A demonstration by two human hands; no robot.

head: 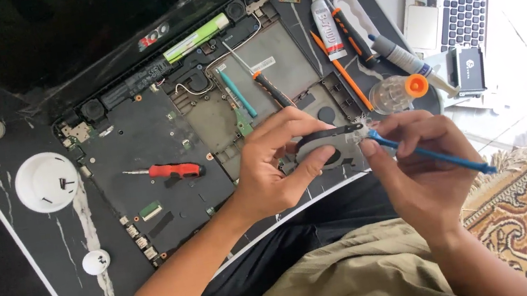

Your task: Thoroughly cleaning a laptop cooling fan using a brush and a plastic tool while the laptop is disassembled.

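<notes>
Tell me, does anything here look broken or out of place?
The laptop lies opened up, its insides bare, with a red screwdriver resting inside. The left hand holds its removed fan; the right hand brushes it.

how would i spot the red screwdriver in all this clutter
Find the opened laptop with its dark insides bared on the black table. The red screwdriver lies flat near its middle, left of the left hand. It alone has a red handle; the others are orange-black or teal.
</notes>
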